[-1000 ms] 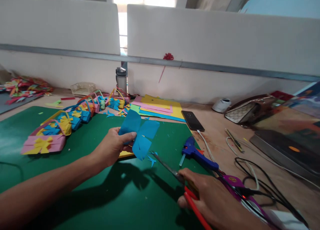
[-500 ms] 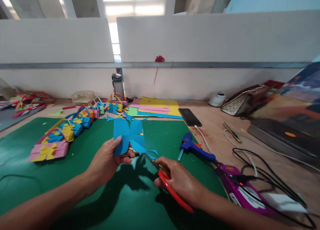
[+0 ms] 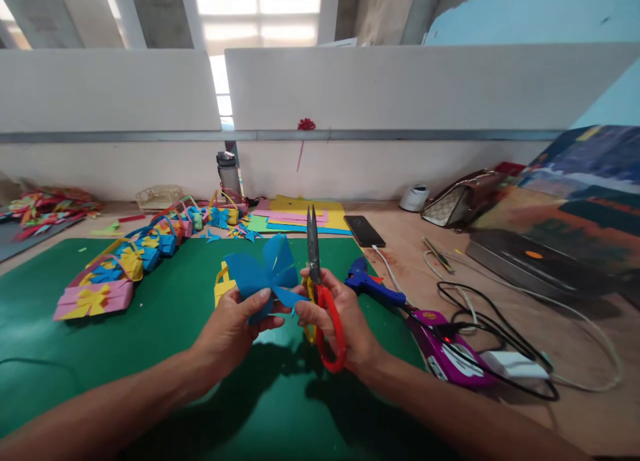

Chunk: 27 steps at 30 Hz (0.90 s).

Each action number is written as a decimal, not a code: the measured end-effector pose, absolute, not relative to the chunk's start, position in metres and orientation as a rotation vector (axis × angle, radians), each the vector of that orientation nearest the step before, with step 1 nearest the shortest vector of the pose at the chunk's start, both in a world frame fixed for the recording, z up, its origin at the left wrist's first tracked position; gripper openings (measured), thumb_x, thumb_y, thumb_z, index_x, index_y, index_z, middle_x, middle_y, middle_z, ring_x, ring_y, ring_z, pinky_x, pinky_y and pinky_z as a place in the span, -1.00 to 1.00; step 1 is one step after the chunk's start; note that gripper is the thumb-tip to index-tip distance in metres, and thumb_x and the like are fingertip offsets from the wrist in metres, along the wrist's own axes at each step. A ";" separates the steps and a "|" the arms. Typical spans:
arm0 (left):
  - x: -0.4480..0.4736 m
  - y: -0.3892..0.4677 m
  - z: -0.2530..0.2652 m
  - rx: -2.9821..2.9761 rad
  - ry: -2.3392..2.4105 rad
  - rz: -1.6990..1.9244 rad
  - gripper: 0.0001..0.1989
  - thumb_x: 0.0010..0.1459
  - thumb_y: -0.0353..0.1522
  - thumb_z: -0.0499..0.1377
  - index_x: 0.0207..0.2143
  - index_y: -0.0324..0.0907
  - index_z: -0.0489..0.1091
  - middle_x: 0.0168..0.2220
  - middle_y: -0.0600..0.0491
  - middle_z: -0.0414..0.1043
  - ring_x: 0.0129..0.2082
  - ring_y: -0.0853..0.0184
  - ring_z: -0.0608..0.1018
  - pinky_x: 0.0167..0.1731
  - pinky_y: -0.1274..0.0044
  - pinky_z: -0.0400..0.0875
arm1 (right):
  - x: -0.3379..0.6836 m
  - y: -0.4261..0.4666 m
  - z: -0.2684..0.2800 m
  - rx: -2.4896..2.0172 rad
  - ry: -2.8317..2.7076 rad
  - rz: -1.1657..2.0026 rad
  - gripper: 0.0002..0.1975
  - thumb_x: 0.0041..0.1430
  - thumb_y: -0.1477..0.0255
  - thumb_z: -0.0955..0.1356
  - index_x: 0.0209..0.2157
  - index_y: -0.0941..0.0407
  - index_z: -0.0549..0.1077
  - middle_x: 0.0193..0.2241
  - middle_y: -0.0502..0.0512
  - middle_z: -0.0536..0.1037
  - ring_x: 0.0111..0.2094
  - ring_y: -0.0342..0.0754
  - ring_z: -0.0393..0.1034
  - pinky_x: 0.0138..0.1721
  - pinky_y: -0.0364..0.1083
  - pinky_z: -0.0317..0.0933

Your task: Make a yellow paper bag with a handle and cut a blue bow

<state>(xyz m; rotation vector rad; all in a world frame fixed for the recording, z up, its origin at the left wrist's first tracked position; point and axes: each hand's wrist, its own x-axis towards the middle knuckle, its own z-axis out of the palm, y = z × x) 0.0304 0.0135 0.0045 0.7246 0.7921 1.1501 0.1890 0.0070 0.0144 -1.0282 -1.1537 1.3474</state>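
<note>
A blue paper piece [image 3: 267, 269], cut into petal-like lobes, is pinched in my left hand [image 3: 235, 324] above the green mat [image 3: 165, 381]. My right hand [image 3: 345, 321] holds red-handled scissors [image 3: 313, 244], blades pointing up and closed together. The thumb and finger of that same hand touch the paper's right lower lobe. Behind the paper, a small yellow paper basket [image 3: 223, 284] with a handle partly shows on the mat. To the left stands a row of paper baskets, the nearest a pink basket [image 3: 120, 297] with a yellow bow.
On the right lie a blue glue gun [image 3: 373, 284], a purple power strip [image 3: 447, 351] with black cables, and a phone [image 3: 364, 231]. At the back are stacked coloured paper sheets [image 3: 310, 214], blue scraps and a grey bottle [image 3: 229, 174]. A brown bag [image 3: 457, 197] rests against the wall.
The scissors have come away from the paper's lower edge and turned upright in my right hand. The blue paper has tilted, and my right fingers now touch it. The yellow basket has come into sight.
</note>
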 end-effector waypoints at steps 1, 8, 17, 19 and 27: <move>0.032 0.013 0.003 0.732 0.783 1.149 -0.78 -0.09 -0.38 0.35 -0.35 -0.24 0.46 -0.38 0.02 0.55 -0.41 0.33 0.57 -0.41 0.51 0.50 | 0.188 0.007 0.015 -1.026 -1.158 1.320 -0.50 -0.25 0.40 0.51 -0.23 0.08 0.29 -0.42 -0.10 0.40 -0.51 -0.21 0.31 -0.49 -0.18 0.22; 0.031 0.016 -0.011 0.920 0.765 1.053 -0.71 -0.08 -0.34 0.34 -0.26 -0.24 0.47 -0.32 -0.02 0.54 -0.33 0.28 0.55 -0.29 0.47 0.44 | 0.199 0.020 0.021 -0.957 -1.284 1.129 -0.62 -0.18 0.48 0.45 -0.27 0.09 0.29 -0.54 -0.15 0.41 -0.50 -0.20 0.28 -0.42 -0.18 0.17; 0.002 0.048 -0.010 1.008 0.747 0.827 -0.65 -0.09 -0.23 0.32 -0.25 -0.25 0.50 -0.36 -0.01 0.53 -0.38 0.30 0.52 -0.26 0.45 0.42 | 0.226 0.030 0.028 -1.047 -1.650 1.031 -0.68 -0.14 0.47 0.41 -0.28 0.10 0.32 -0.52 -0.10 0.41 -0.51 -0.17 0.27 -0.45 -0.16 0.18; 0.004 0.050 -0.014 1.069 0.817 0.769 -0.72 -0.10 -0.28 0.33 -0.32 -0.26 0.51 -0.40 0.00 0.53 -0.41 0.32 0.52 -0.31 0.50 0.42 | 0.225 0.029 0.026 -1.068 -1.707 0.978 -0.72 -0.10 0.50 0.39 -0.27 0.09 0.33 -0.52 -0.11 0.39 -0.51 -0.17 0.26 -0.44 -0.16 0.18; 0.017 0.039 -0.019 1.192 0.986 0.728 -0.83 -0.12 -0.34 0.30 -0.47 -0.29 0.50 -0.51 0.02 0.51 -0.52 0.35 0.50 -0.42 0.56 0.37 | 0.219 0.028 0.013 -1.098 -1.754 0.879 -0.73 -0.05 0.50 0.37 -0.24 0.08 0.34 -0.49 -0.09 0.40 -0.50 -0.16 0.26 -0.45 -0.17 0.18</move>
